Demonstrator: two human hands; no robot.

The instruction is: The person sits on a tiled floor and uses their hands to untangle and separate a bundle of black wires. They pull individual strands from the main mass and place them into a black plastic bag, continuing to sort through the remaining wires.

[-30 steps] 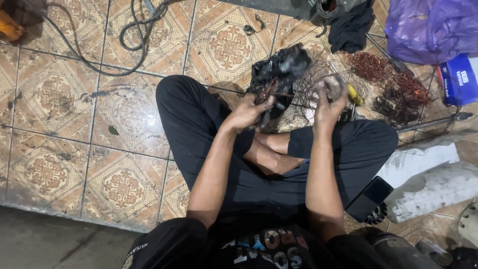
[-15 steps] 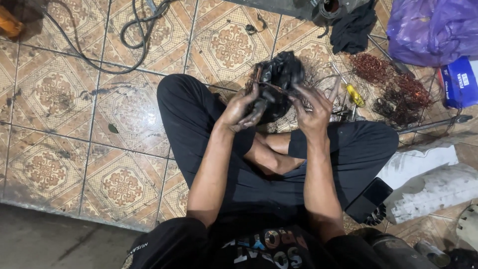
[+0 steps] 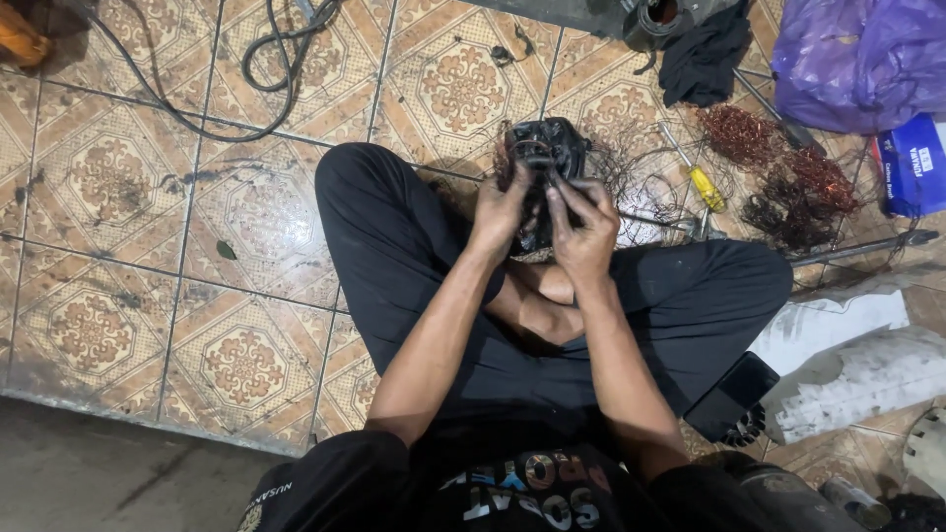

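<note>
Held above the crossed legs, over the tiled floor (image 3: pixel 246 227): dark motor part (image 3: pixel 548 158). Left hand (image 3: pixel 503 212) and right hand (image 3: pixel 583 232) both clamped on its near lower end, side by side, equally near; part rising upward, away from both palms.

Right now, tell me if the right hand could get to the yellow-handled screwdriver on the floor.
Probably yes. The screwdriver lies uncovered on the tiles just right of the right hand, with only loose wire near it. But that hand, with the left hand, is gripping the dark motor part, so it would have to let go.
</note>
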